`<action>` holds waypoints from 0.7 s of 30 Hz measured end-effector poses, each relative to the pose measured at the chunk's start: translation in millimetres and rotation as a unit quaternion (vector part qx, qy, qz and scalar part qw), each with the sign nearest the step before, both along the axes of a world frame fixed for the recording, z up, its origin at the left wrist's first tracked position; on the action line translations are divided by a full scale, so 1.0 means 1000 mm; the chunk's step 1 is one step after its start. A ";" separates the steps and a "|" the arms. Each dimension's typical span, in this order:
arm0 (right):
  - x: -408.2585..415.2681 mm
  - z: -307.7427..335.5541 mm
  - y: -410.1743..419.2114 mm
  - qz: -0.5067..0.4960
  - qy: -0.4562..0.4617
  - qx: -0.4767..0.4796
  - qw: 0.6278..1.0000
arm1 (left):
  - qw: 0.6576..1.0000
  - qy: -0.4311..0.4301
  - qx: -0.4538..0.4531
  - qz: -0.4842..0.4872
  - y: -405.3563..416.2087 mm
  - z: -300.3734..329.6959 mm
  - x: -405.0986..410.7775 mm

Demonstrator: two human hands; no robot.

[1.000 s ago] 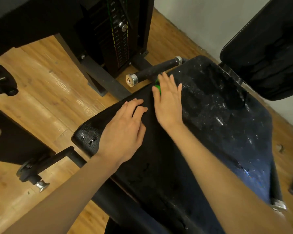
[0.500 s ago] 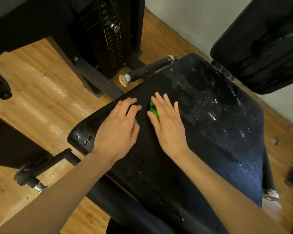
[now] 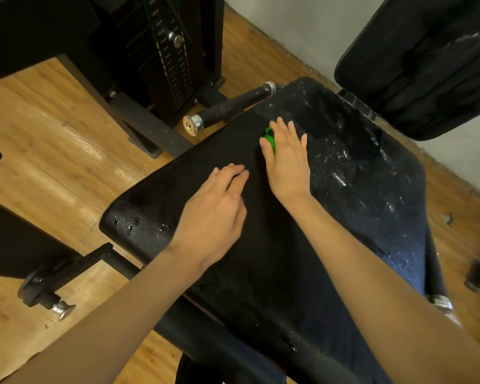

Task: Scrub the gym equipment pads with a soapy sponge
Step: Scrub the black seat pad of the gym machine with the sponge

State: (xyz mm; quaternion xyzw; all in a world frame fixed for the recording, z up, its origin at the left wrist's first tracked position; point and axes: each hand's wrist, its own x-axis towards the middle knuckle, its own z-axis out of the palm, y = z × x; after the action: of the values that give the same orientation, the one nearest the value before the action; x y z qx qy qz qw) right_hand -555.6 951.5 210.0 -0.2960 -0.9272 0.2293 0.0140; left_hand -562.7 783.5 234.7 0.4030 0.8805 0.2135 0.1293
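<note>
Wood-plank flooring (image 3: 47, 151) surrounds a black padded vinyl seat (image 3: 211, 151), the landmark for what follows. Beyond its far edge stands a black weight stack with a steel selector pin (image 3: 172, 59); a black upright back pad (image 3: 421, 65) rises off its far right corner. On the seat's far half the right hand (image 3: 287, 159) lies flat, fingers straight, pressing a green sponge (image 3: 270, 139) of which only an edge shows past the thumb. The left hand (image 3: 216, 214) rests flat near the seat's middle, fingers relaxed, holding nothing. White suds cover the seat's right half; its left half looks matt and unlathered. Judgement: scrubbing is under way, part done. The next stroke calls for steady downward pressure toward the unlathered left side, left hand bracing.
</note>
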 end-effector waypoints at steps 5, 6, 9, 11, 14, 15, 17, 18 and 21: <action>0.068 0.017 -0.048 0.065 0.040 -0.014 0.997 | 1.000 0.003 0.001 0.013 0.005 -0.005 0.010; 0.076 0.018 -0.045 0.088 0.032 -0.005 0.996 | 1.000 0.003 0.000 0.012 0.004 -0.005 0.009; 0.048 0.006 -0.009 0.066 0.009 0.008 0.998 | 1.000 0.005 -0.008 0.005 0.006 -0.004 0.009; 0.029 0.002 0.003 0.009 0.005 -0.005 1.000 | 1.000 0.000 -0.014 0.009 0.006 -0.005 0.010; 0.054 0.009 -0.024 0.004 0.034 -0.017 0.999 | 1.000 -0.012 -0.015 0.001 0.005 -0.005 0.010; 0.072 0.014 -0.038 0.025 0.044 -0.013 0.999 | 1.000 -0.010 -0.015 -0.008 0.005 -0.005 0.010; 0.103 0.021 -0.049 0.079 0.044 -0.004 0.996 | 0.999 -0.005 -0.017 -0.030 0.005 -0.006 0.011; 0.105 0.020 -0.042 0.099 0.039 0.000 0.994 | 0.999 -0.005 -0.017 -0.037 0.006 -0.006 0.011; 0.070 0.005 0.000 0.037 0.020 0.004 0.999 | 0.999 -0.005 -0.014 -0.049 0.007 -0.007 0.012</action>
State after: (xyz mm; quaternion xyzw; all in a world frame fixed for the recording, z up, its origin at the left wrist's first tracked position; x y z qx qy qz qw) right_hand -485.1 951.7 214.9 -0.2570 -0.9379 0.2318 0.0253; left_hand -550.4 790.1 228.2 0.4432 0.8617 0.1967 0.1491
